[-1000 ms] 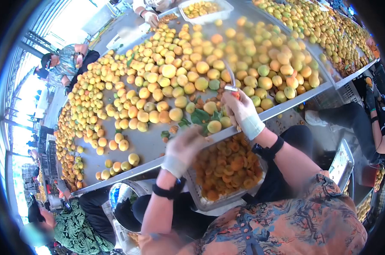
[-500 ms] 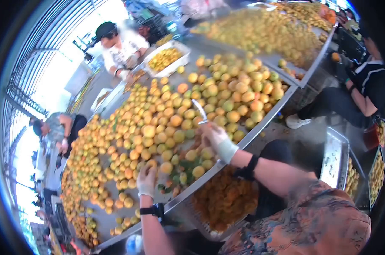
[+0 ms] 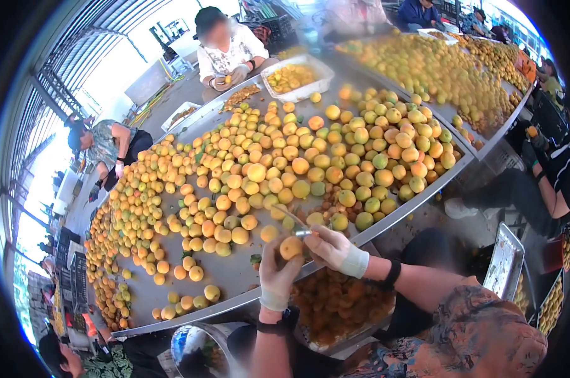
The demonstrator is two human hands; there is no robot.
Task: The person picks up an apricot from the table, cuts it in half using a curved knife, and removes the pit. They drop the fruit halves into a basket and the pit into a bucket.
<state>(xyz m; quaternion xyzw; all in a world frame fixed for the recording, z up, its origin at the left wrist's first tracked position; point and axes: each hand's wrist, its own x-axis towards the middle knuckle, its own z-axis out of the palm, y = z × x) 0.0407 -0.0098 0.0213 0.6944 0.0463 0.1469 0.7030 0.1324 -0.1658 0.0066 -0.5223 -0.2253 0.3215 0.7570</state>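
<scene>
Close over the table's near edge, my left hand (image 3: 279, 274), in a pale glove, has its fingers closed around a yellow-orange apricot (image 3: 291, 247). Beside it my right hand (image 3: 336, 250), also gloved, grips a small knife (image 3: 302, 232). Its blade points up and to the left, toward the pile, and its metal collar sits just above the apricot. Loose apricots (image 3: 256, 172) in yellow, orange and green spread over the metal table (image 3: 231, 280) in front of both hands. Small brown bits (image 3: 328, 208) lie near the right hand.
Below the table edge stands a crate of orange fruit pieces (image 3: 342, 302), with a bucket (image 3: 200, 343) to its left. Across the table, a person (image 3: 231, 53) handles fruit beside a white tub (image 3: 297, 94). A metal tray (image 3: 505, 261) is at right; other people sit around.
My left hand has moved right from the table's fruit and now holds an apricot. My right hand has come down beside it with the knife. The view has shifted.
</scene>
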